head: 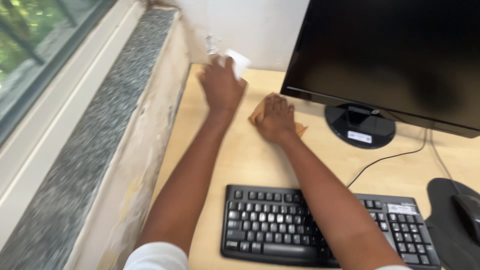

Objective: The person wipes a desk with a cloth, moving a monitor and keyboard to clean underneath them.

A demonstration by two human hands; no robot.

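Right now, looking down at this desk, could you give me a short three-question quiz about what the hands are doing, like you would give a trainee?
1. True or false: the right hand presses an orange cloth flat on the desk.
2. Multiple choice: the left hand holds what? A) a black mouse B) a small white object C) a cable
3. Short answer: what lies on the desk nearest the person, under the forearms?

Key
1. True.
2. B, the small white object; it is too blurred to tell more.
3. The black keyboard, in front of the monitor.
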